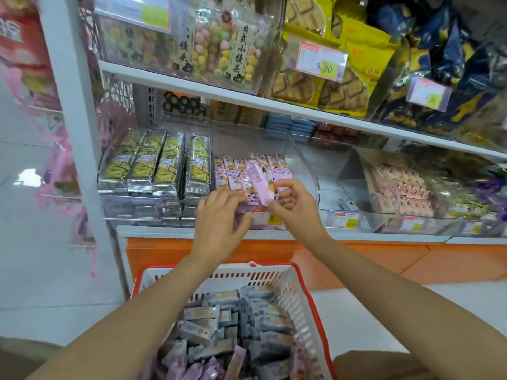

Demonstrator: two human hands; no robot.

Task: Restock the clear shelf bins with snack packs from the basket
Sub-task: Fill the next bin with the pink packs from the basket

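Note:
A clear shelf bin (310, 171) on the lower shelf holds a row of pink snack packs (233, 174). One pink snack pack (259, 182) is tilted above the row at the bin's front. My right hand (295, 207) pinches its lower end. My left hand (222, 218) sits at the bin's front edge, fingers curled on the packs there. Below my arms stands a white basket with a red rim (290, 286), filled with several grey and pink snack packs (247, 330).
Left of the pink bin is a bin of silver-and-yellow packs (153, 165). To the right are a clear bin (348, 187) showing no goods and one with pink-orange packs (406, 193). The upper shelf (219, 91) hangs overhead. An orange base (356, 259) runs below.

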